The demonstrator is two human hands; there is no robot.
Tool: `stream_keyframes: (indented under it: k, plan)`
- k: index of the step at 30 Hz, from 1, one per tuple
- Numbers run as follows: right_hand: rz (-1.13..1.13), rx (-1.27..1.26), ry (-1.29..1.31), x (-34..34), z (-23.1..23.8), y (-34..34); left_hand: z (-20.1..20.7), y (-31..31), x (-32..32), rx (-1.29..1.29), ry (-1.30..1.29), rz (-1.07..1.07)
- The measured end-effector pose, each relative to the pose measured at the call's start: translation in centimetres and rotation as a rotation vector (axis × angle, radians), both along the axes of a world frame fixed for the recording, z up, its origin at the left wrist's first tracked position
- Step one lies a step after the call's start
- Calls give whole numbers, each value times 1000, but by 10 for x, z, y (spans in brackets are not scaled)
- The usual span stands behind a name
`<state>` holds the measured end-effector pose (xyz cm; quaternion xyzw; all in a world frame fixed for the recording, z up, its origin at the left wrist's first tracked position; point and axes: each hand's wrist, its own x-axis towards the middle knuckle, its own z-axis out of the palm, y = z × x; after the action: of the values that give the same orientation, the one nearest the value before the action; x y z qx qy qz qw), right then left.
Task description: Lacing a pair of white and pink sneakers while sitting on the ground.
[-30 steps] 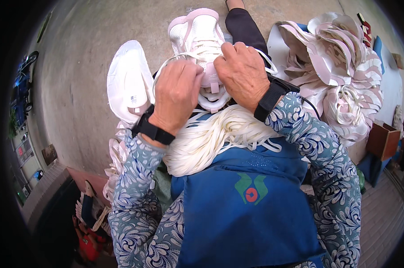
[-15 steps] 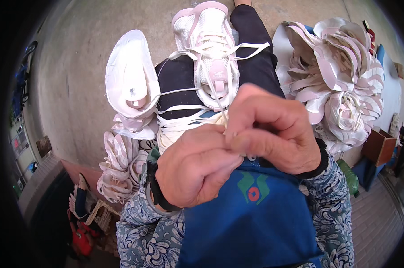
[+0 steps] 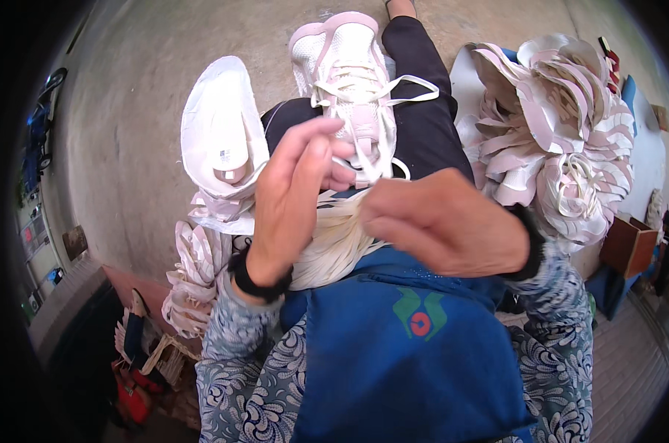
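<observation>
Two hands are raised over my lap: my left hand (image 3: pixel 294 199) has its fingers loosely spread, its fingertips by a white lace (image 3: pixel 364 159) of the pink-and-white shoe (image 3: pixel 345 81) just beyond it; my right hand (image 3: pixel 445 225) is curled closed, on what I cannot tell. A bundle of laces (image 3: pixel 334 244) lies beneath both.

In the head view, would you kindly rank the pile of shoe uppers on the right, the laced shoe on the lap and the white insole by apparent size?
1. Pile of shoe uppers
2. Laced shoe and white insole: too alike to rank.
</observation>
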<state>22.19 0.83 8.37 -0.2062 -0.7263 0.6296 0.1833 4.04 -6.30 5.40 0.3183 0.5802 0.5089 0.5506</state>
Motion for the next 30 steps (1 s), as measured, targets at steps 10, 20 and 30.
stream_keyframes:
  k: [10, 20, 30]
  plan:
    - [166, 380, 50, -42, -27, -22, -28, 46, -4, -473, -12, -375]
    - [-200, -50, -354, 7, -52, 16, -7, 3, 10, -149, -63, -373]
    - [-60, -1040, -148, -17, -64, 30, -3, -2, 0, -172, -222, -597]
